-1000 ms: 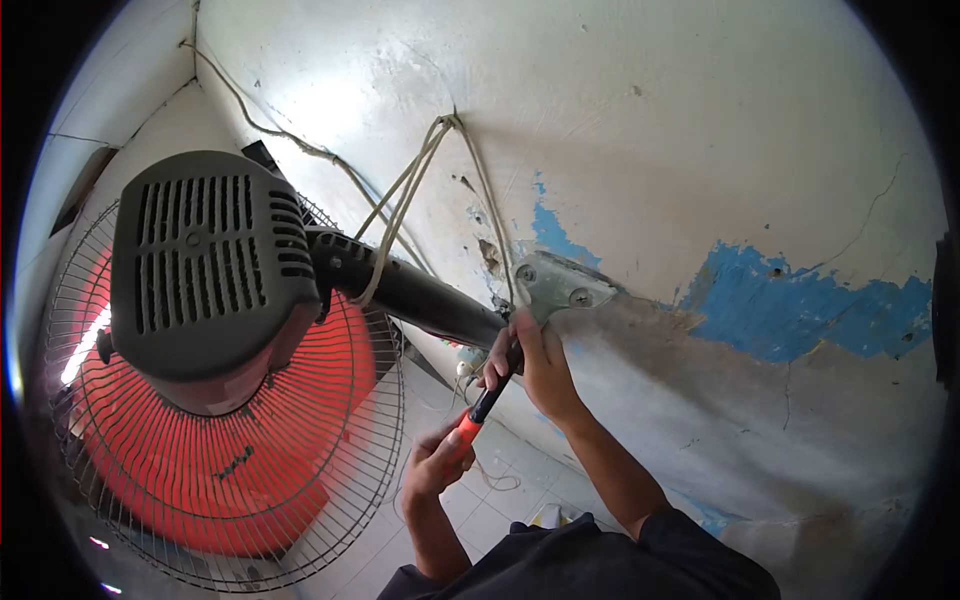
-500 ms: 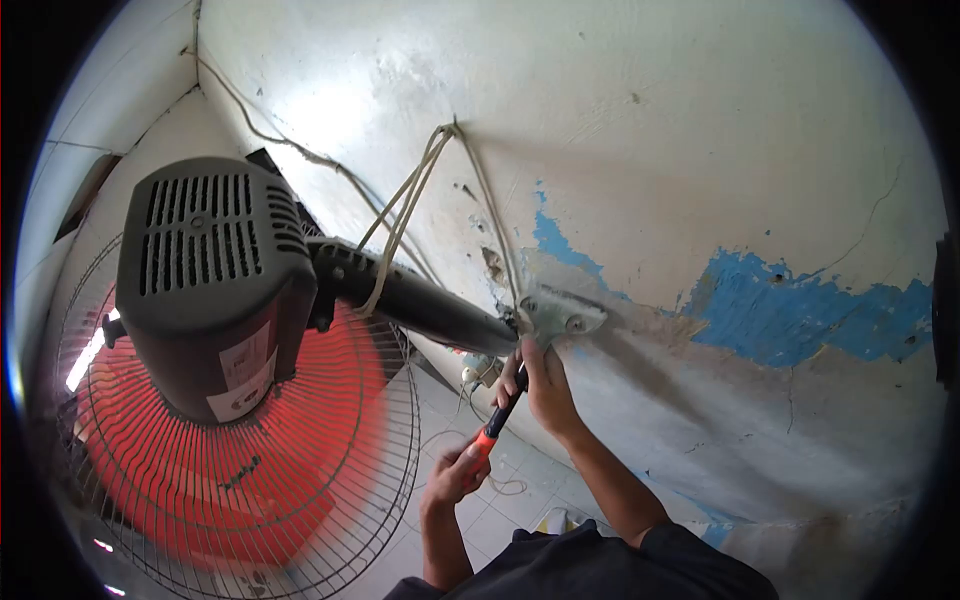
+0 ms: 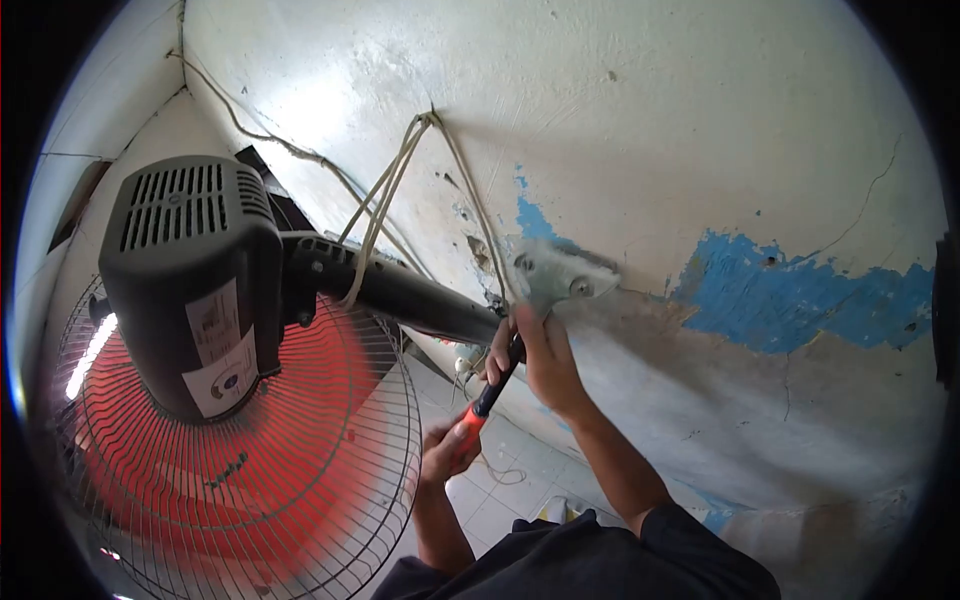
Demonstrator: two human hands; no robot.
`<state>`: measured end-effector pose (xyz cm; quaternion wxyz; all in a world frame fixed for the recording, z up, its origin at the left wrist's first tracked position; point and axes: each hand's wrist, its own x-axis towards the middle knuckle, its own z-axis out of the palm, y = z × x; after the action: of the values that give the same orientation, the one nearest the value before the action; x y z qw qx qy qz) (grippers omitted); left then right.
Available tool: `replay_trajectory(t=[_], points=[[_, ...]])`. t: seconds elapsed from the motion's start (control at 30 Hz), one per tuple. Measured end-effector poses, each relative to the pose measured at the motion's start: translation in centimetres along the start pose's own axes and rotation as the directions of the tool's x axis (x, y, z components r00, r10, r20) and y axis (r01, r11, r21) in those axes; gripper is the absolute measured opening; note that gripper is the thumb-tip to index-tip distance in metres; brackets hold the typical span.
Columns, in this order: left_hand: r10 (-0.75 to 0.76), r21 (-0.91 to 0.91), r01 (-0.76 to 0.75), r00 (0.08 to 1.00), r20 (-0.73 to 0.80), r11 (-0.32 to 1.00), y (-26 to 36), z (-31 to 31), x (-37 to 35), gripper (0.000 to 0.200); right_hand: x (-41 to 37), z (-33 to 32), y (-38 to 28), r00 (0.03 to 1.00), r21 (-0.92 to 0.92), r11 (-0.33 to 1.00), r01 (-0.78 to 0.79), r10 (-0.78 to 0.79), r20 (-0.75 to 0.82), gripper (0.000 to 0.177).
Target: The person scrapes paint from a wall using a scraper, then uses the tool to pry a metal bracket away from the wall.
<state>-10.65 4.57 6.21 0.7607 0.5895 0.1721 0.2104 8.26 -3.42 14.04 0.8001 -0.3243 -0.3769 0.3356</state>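
Observation:
My left hand (image 3: 450, 448) is closed around the red grip of a red-and-black handled tool (image 3: 490, 392). Higher up, my right hand (image 3: 548, 368) has its fingers closed around the tool's black upper part, just below a grey mounting bracket (image 3: 565, 275). The tool's working end is hidden behind my right fingers. Two round fixing points show on the bracket, which lies against the wall. From beside my right hand a black arm (image 3: 430, 298) runs left to the fan motor housing (image 3: 190, 270). The fan's wire cage (image 3: 400, 470) surrounds red blades.
A beige cord (image 3: 412, 150) hangs from a point on the wall (image 3: 680, 150) and loops around the fan arm. Blue paint (image 3: 770, 300) shows where the wall peels. A white socket or plug (image 3: 462, 365) sits below the arm. Tiled floor (image 3: 490, 520) lies far beneath.
The view has shifted a little. The bracket appears higher against the wall, and the fan housing looks turned and farther left. Both hands keep their hold on the tool.

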Motion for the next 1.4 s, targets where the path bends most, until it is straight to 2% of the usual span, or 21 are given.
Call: replay_trajectory(t=[0.07, 0.17, 0.23, 0.3, 0.33, 0.37, 0.47, 0.53, 0.6, 0.67, 0.7, 0.73, 0.8, 0.87, 0.97, 1.03, 1.1, 1.17, 1.27, 1.3, 1.4], points=[[0.013, 0.049, -0.012, 1.0, -0.008, 0.999, 0.9, 0.1, 0.0, 0.051, 0.3, -0.1, 0.2, 1.0, -0.004, 1.0, -0.014, 0.014, 0.028, 0.04], [-0.061, 0.024, 0.062, 0.998, -0.024, 0.998, -2.2, -1.0, -1.0, 0.052, -0.8, -1.0, 2.8, 0.999, 0.021, 0.999, -0.042, 0.042, 0.014, 0.041], [-0.047, 0.037, 0.048, 0.999, -0.027, 0.998, -2.2, -1.1, -0.8, 0.054, -1.0, -1.0, 3.5, 1.0, 0.021, 0.999, -0.031, 0.031, 0.003, 0.042], [-0.059, 0.104, 0.061, 0.998, -0.023, 0.993, -0.4, -0.4, -0.7, 0.057, -0.8, -1.0, 2.0, 1.0, 0.039, 0.999, -0.001, 0.001, 0.005, 0.04], [-0.005, 0.111, 0.003, 1.0, 0.017, 0.994, 0.0, -0.5, -0.2, 0.056, -0.4, -0.7, 0.9, 1.0, 0.05, 0.999, 0.012, -0.013, 0.01, 0.039], [0.001, 0.097, 0.001, 1.0, -0.013, 0.995, 0.4, -0.4, -0.2, 0.055, -0.1, -0.5, 0.1, 0.998, -0.002, 1.0, -0.03, 0.03, 0.047, 0.035], [-0.028, 0.12, 0.029, 0.999, -0.016, 0.992, -0.2, -0.9, -0.3, 0.053, -0.3, -1.0, 1.5, 0.999, 0.016, 1.0, -0.014, 0.013, 0.046, 0.036], [-0.067, 0.004, 0.067, 0.996, -0.062, 0.998, -2.0, -0.6, -1.1, 0.051, -0.5, -1.3, 3.4, 0.998, -0.005, 0.999, -0.045, 0.045, 0.051, 0.037], [-0.066, -0.008, 0.066, 0.996, -0.059, 0.998, -2.4, -0.7, -1.2, 0.051, -0.3, -1.2, 3.4, 0.999, -0.006, 0.999, -0.034, 0.034, 0.034, 0.038], [-0.04, 0.107, 0.049, 0.995, -0.088, 0.993, -1.5, -1.2, -0.6, 0.051, 0.1, -0.5, 1.9, 1.0, 0.015, 1.0, -0.011, 0.011, 0.017, 0.039], [0.013, 0.108, -0.01, 1.0, -0.025, 0.994, -0.1, -0.3, 0.1, 0.05, 0.6, -0.2, 0.7, 1.0, 0.001, 1.0, 0.004, -0.004, 0.028, 0.04], [0.013, 0.036, -0.011, 0.999, -0.045, 0.999, 0.9, 0.2, 0.1, 0.051, 0.5, -0.2, 0.8, 1.0, 0.001, 1.0, -0.005, 0.005, 0.023, 0.04], [-0.006, 0.16, 0.021, 0.995, -0.096, 0.987, 1.3, 0.1, -0.1, 0.052, 0.8, 0.0, 1.0, 1.0, 0.004, 1.0, -0.001, 0.001, 0.008, 0.042], [-0.033, 0.089, 0.043, 0.993, -0.115, 0.995, -2.0, -1.3, -0.9, 0.053, 0.2, -0.7, 3.3, 1.0, 0.02, 0.999, -0.031, 0.031, 0.002, 0.042], [-0.028, 0.064, 0.034, 0.995, -0.094, 0.997, -2.5, -1.6, -0.2, 0.055, 0.2, -0.9, 4.6, 0.999, 0.001, 0.999, -0.032, 0.032, -0.01, 0.043], [-0.028, 0.122, 0.035, 0.998, -0.062, 0.992, 0.0, -0.6, 0.1, 0.057, 1.0, -0.1, 0.9, 1.0, -0.054, 0.998, -0.025, 0.026, 0.008, 0.045], [-0.002, 0.148, 0.019, 0.994, -0.11, 0.989, 0.2, -0.7, 0.0, 0.057, 1.3, 0.6, -0.3, 1.0, -0.087, 0.996, -0.025, 0.026, 0.007, 0.047], [-0.012, 0.16, 0.044, 0.98, -0.197, 0.986, -0.6, -0.8, 0.0, 0.059, 1.2, 0.1, 1.5, 1.0, -0.02, 1.0, -0.021, 0.022, 0.017, 0.046], [-0.101, 0.04, 0.105, 0.99, -0.099, 0.994, -1.9, -1.4, -0.8, 0.058, 0.3, -0.4, 3.6, 0.999, 0.025, 0.999, -0.046, 0.046, -0.013, 0.046], [-0.104, 0.073, 0.11, 0.991, -0.085, 0.991, -2.4, -2.3, -0.6, 0.055, 0.1, -0.4, 3.9, 0.998, 0.04, 0.998, -0.054, 0.056, -0.037, 0.047], [-0.03, 0.209, 0.048, 0.996, -0.087, 0.977, 1.4, -0.1, 0.1, 0.052, 1.0, 0.3, 0.2, 1.0, -0.062, 0.998, 0.022, -0.022, 0.005, 0.045]])
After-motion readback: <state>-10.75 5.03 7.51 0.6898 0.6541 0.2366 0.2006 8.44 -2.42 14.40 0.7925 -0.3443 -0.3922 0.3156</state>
